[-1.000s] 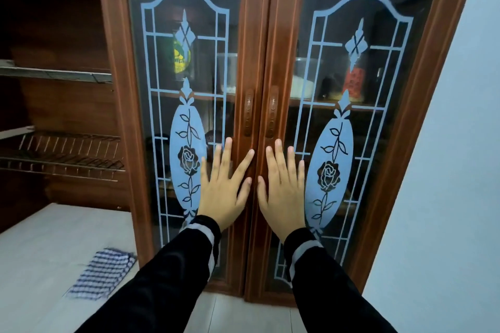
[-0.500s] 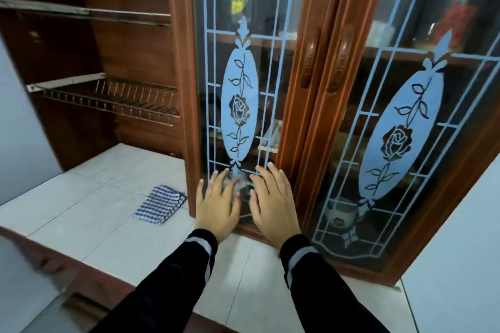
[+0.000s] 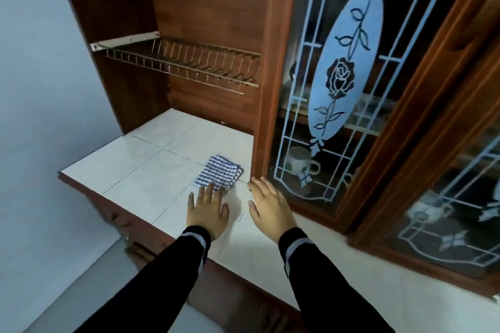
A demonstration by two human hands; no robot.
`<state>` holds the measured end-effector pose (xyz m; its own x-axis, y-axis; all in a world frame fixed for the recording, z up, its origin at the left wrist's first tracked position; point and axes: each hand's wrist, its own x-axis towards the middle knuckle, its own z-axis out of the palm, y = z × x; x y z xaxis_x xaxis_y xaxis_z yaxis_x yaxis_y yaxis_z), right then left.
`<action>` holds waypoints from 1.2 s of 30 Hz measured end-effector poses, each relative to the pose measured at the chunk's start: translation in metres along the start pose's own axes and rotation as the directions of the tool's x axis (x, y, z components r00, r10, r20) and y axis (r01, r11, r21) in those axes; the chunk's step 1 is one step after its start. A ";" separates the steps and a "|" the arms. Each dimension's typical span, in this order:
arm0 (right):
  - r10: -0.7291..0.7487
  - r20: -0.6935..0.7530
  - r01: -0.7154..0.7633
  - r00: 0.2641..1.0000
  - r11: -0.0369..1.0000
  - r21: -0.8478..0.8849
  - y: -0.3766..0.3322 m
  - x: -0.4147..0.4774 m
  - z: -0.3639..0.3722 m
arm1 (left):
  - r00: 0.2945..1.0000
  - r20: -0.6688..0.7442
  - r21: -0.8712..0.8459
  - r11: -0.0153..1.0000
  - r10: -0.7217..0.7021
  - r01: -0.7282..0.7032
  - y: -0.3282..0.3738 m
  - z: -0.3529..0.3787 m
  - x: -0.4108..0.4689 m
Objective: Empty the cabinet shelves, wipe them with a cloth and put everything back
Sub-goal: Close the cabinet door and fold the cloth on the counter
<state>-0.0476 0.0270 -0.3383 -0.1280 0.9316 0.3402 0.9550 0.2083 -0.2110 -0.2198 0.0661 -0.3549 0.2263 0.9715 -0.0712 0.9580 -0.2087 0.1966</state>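
The white tiled surface [image 3: 108, 170] spreads wide from its left front edge. A steel wire dish rack [image 3: 184, 62] hangs above its back part. A folded blue-and-white checked cloth [image 3: 219, 173] lies flat on the tiles, near the cabinet's side. The left hand [image 3: 207, 211] is flat with straight fingers, its fingertips at the cloth's near edge, its grip empty. Just beside it, the right hand [image 3: 270, 208] hovers with a loose, empty grip by the lower corner of the closed brown wooden glass door [image 3: 273, 89]. A pale ceramic mug [image 3: 300, 162] stands behind the glass.

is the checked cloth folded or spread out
Folded: the checked cloth lies as a compact square on the tiled counter, layered edges showing.
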 end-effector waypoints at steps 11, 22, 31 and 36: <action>0.160 0.277 -0.160 0.947 0.987 -0.023 -0.041 0.037 0.081 | 0.986 0.123 0.046 0.992 0.113 -0.119 -0.077 0.022 0.041; 0.277 0.328 -0.295 0.903 0.955 0.005 -0.040 0.072 0.114 | 0.940 0.257 -0.112 0.973 0.223 -0.200 -0.091 0.028 0.090; 0.295 0.275 -0.316 0.915 0.948 0.035 -0.015 0.130 0.135 | 0.939 0.237 -0.066 0.968 0.250 -0.241 -0.106 0.020 0.156; 0.263 0.240 -0.272 0.934 0.962 0.001 -0.005 0.160 0.142 | 0.930 0.260 -0.068 0.966 0.260 -0.251 -0.120 0.007 0.194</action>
<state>-0.1109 0.2167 -0.4127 0.0678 0.9968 0.0426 0.9536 -0.0522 -0.2966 -0.2892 0.2789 -0.3992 0.5055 0.8196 -0.2697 0.8561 -0.4377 0.2747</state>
